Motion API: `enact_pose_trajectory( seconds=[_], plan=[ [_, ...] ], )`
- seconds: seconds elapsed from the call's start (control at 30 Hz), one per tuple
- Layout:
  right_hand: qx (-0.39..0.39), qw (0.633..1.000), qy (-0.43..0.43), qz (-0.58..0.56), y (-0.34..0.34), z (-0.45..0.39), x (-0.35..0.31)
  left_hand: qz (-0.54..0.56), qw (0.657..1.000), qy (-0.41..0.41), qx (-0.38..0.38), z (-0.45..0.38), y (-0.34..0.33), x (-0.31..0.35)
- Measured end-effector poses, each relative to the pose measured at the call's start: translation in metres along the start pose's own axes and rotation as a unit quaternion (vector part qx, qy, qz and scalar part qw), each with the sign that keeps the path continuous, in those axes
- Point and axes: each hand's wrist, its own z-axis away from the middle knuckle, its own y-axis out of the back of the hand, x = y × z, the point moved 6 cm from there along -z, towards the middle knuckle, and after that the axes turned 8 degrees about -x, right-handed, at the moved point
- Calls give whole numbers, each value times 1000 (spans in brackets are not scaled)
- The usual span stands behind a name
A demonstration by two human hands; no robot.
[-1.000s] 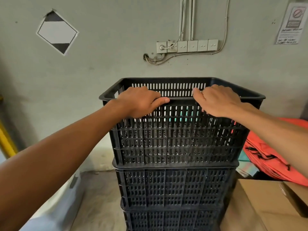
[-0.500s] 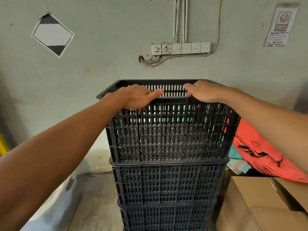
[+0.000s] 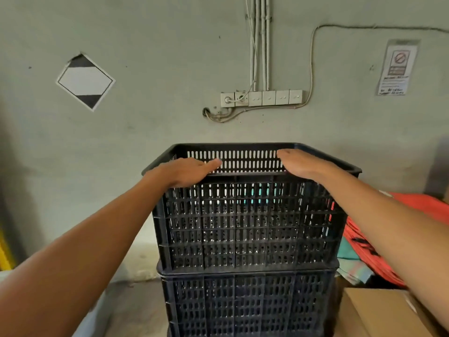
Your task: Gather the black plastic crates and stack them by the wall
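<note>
Against the grey concrete wall (image 3: 170,122), the stack is up and both hands are on it; the top black slotted plastic crate (image 3: 247,222) sits nested on the rim of a second black plastic crate (image 3: 245,302) beneath it, and a further one below may be there, though the frame cuts it off. The left hand (image 3: 187,172) lies flat over the near rim, fingers stretched out and relaxed, palm down, not curled round anything; the right hand (image 3: 301,164) does the same on the other side of that near rim, fingers extended toward the middle. Neither hand grips; both are open and resting, and that reads as a steadying press, weight set on the front edge to seat the crate squarely and check it does not rock. The crate looks level, edges lined up with the one below; the stack stands just before the wall, under the row of white wall switches (image 3: 262,98). To the right, a brown cardboard box (image 3: 379,312) sits near the stack's base, with a heap of orange-red fabric (image 3: 379,239) behind it; tight quarters, so straight placement matters. My call: this crate is placed, and letting go is what remains.
</note>
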Motion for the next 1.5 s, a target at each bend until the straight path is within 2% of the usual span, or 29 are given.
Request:
enact_pose_trajectory(
  seconds=[0.23,0.37,0.6,0.77,0.9,0.97,1.0,1.07,1.1,1.13,1.23,1.3,1.43,1.5],
  plan=[
    [-92,995,-40,0,2,-14,-1,-40,996,-15,-77,-18,11,1],
    [-108,993,-32,39,18,-31,1,-62,998,-14,-15,-43,31,-5],
    [-71,990,-22,119,54,-96,32,-62,998,2,18,-110,57,-20],
    [-32,981,47,184,81,-153,48,-111,993,24,42,-154,65,-27],
    [36,976,90,195,115,-189,47,-151,980,4,129,-172,100,-31],
    [42,973,83,211,113,-203,64,-162,975,6,155,-179,106,-43],
    [17,968,67,240,99,-209,80,-159,977,25,140,-183,97,-56],
    [-88,952,24,292,62,-214,114,-188,978,89,15,-190,55,-86],
    [-123,950,14,287,50,-214,124,-217,969,107,-52,-190,34,-97],
    [-130,952,18,276,47,-217,127,-216,966,114,-80,-189,23,-103],
    [-130,954,20,268,49,-218,123,-155,982,94,-59,-192,27,-105],
    [-123,952,38,279,49,-220,122,-182,978,92,-53,-190,29,-102],
    [-113,937,74,323,49,-216,116,-143,984,99,-38,-187,34,-99],
    [-106,938,96,316,51,-209,102,-161,981,101,-30,-183,42,-90]
  ],
)
